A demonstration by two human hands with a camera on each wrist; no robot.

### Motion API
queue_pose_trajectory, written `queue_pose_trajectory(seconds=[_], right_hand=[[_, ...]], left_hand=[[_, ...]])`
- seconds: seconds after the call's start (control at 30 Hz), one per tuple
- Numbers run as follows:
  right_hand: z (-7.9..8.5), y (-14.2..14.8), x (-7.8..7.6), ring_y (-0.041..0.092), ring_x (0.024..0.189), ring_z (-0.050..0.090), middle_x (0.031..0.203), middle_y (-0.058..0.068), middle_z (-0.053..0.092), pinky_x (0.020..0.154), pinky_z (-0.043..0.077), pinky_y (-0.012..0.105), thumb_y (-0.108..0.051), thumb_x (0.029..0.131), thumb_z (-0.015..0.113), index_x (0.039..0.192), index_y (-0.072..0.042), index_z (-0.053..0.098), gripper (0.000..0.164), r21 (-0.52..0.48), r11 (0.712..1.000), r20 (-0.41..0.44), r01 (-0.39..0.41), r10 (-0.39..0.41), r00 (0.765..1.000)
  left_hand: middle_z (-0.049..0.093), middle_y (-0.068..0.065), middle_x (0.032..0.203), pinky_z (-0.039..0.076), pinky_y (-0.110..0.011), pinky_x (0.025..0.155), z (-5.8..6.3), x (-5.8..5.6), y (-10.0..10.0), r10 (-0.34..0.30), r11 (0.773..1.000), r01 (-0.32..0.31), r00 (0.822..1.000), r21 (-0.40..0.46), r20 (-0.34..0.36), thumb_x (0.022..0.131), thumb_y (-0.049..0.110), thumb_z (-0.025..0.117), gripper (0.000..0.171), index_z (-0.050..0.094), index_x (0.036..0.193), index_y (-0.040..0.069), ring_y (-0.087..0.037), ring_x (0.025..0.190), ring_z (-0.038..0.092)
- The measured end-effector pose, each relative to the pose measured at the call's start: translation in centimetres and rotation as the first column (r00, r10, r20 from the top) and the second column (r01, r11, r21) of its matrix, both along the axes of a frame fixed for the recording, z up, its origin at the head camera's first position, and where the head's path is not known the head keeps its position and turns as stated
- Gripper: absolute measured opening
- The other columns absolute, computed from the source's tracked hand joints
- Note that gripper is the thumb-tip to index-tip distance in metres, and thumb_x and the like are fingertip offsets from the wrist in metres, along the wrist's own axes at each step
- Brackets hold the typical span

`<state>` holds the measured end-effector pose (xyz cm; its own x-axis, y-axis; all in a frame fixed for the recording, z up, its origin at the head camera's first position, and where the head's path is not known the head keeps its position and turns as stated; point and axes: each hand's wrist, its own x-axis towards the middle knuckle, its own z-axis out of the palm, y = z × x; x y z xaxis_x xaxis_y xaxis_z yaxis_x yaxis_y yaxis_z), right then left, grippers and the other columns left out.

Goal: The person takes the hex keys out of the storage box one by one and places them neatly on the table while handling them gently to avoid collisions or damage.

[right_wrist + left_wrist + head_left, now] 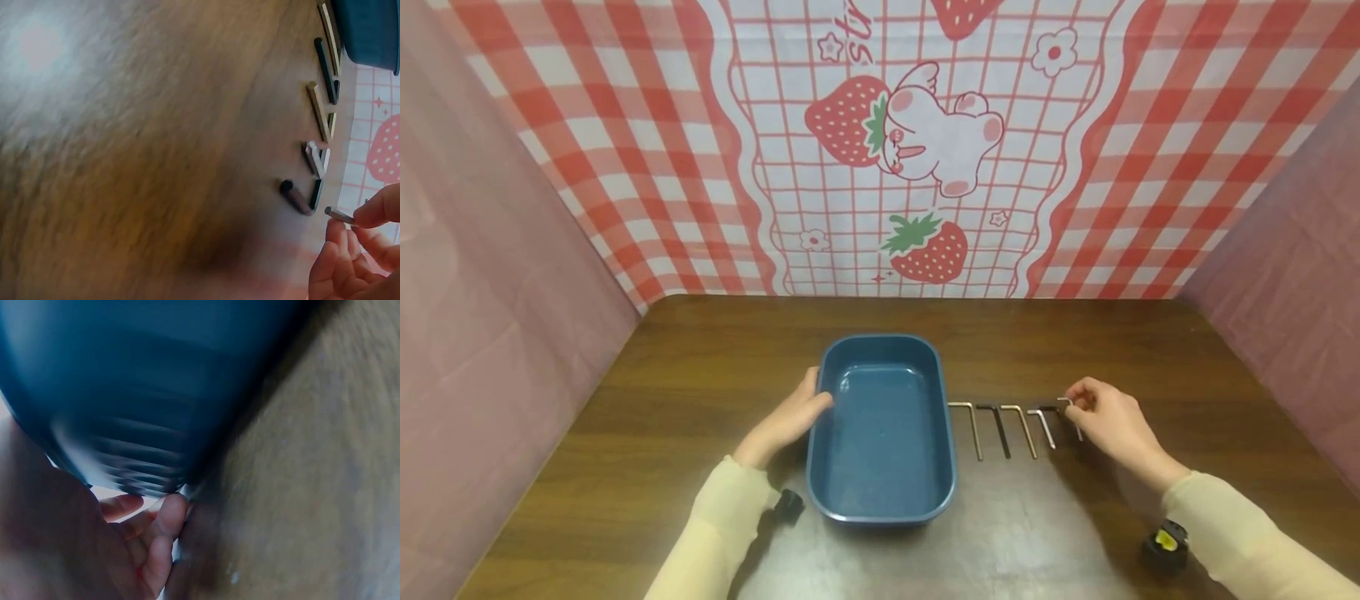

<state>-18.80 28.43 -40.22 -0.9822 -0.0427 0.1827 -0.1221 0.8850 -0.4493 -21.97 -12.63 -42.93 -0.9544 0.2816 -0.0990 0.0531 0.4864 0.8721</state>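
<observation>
My left hand [786, 423] holds the left side of a deep blue plastic bin [880, 512], thumb over the rim and fingers along the outer wall. In the left wrist view those fingers [172, 515] touch the bin's ribbed side. Right of the bin, my right hand [1112, 425] pinches a small silver hex key [340, 216] between thumb and fingers. Beside it lies a row of hex keys: a black one [295, 197] partly hidden in the head view, a silver one [1045, 429], a gold one [1024, 433], a black one [1002, 433] and another gold one [975, 433].
Everything rests on a brown wooden table [715, 350]. Behind it hangs a red and white checked cloth [925, 167] with strawberries, and pinkish cloths [497, 292] flank both sides. Each wrist carries a small black camera, the right one [1167, 546] with a yellow patch.
</observation>
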Motion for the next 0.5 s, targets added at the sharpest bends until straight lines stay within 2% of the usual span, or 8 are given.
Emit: queue_pose_trajectory(seconds=[0.13,0.27,0.4,0.5], right_hand=[[-0.2,0.6,0.1,0.014,0.058,0.045,0.069,0.001,0.053,0.051,0.033,0.027,-0.013,0.072,0.054,0.085,-0.005,0.057,0.016,0.034,0.999,0.053,0.012,-0.014,0.998],[-0.5,1.1,0.3,0.014,0.056,0.043,0.067,0.0,0.051,0.049,0.031,0.027,-0.012,0.072,0.053,0.087,-0.004,0.056,0.018,0.057,0.998,0.114,0.009,-0.016,0.993],[-0.8,1.2,0.4,0.014,0.057,0.044,0.068,0.0,0.051,0.049,0.032,0.027,-0.012,0.072,0.053,0.087,-0.003,0.056,0.018,0.068,0.998,0.121,0.013,-0.021,0.992],[-0.8,1.2,0.3,0.015,0.058,0.045,0.07,0.001,0.052,0.049,0.032,0.027,-0.013,0.072,0.054,0.087,-0.003,0.056,0.018,0.078,0.997,0.122,0.017,-0.026,0.992]], left_hand=[[0.029,-0.017,0.129,0.025,-0.042,0.094,0.3,0.1,0.0,-0.007,1.0,0.007,1.0,0.024,0.013,0.081,0.015,0.043,0.053,0.021,0.127,0.0,-0.025,0.115,0.03],[0.028,-0.02,0.129,0.025,-0.043,0.095,1.8,0.9,0.3,-0.017,0.999,0.016,0.999,0.03,0.032,0.082,0.013,0.042,0.053,0.02,0.127,-0.003,-0.027,0.115,0.029],[0.029,-0.022,0.128,0.026,-0.045,0.094,3.2,1.8,0.7,-0.017,1.0,0.017,1.0,0.013,0.018,0.081,0.013,0.04,0.052,0.021,0.125,-0.006,-0.029,0.114,0.031],[0.029,-0.022,0.127,0.027,-0.045,0.093,3.2,1.8,0.7,-0.016,1.0,0.016,1.0,0.013,0.014,0.08,0.013,0.04,0.052,0.021,0.125,-0.006,-0.03,0.113,0.032]])
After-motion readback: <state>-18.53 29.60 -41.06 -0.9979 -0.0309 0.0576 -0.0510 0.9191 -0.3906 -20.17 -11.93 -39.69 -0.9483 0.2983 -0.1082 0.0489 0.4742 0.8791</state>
